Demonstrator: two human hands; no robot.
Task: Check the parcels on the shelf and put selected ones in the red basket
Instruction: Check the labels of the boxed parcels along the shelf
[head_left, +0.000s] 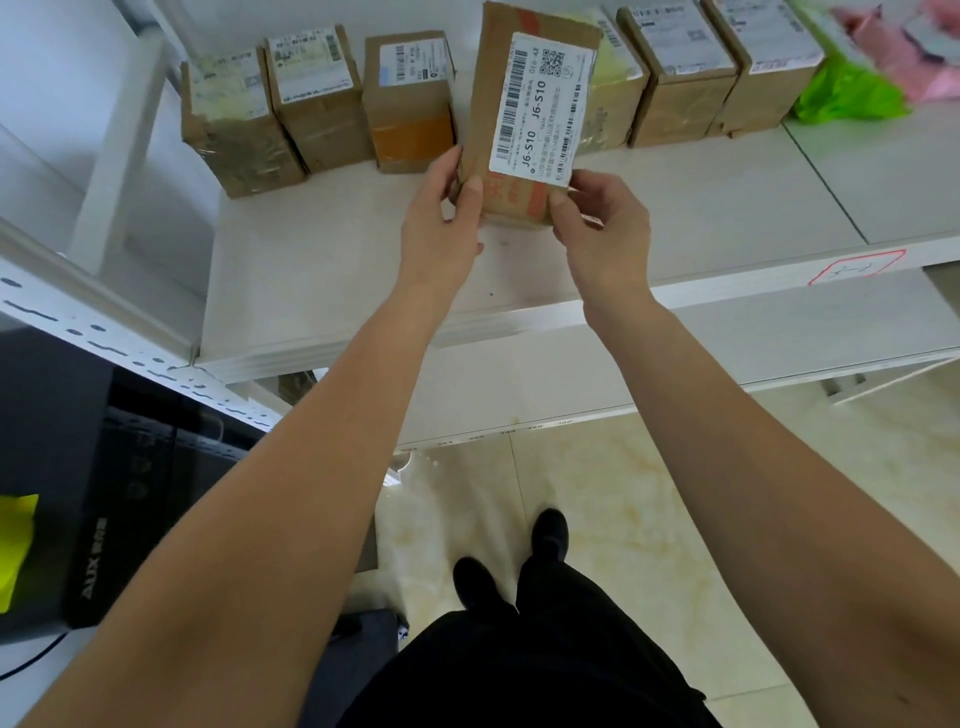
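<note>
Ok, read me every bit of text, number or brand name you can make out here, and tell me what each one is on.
"J6-S10", printed twice: white label on the held parcel, gripped by the left hand and right hand.
"D16-AX": same label, beside its QR code.
"AUX": black appliance at lower left.
Red print on the held parcel: partly covered, unreadable.
Shelved parcels' labels: too blurred.
Red-bordered shelf tag: handwriting illegible.

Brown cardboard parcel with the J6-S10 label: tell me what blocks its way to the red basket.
Cannot tell: no red basket is in view. Both hands, left and right, hold the brown cardboard parcel clear above the white shelf.
</note>
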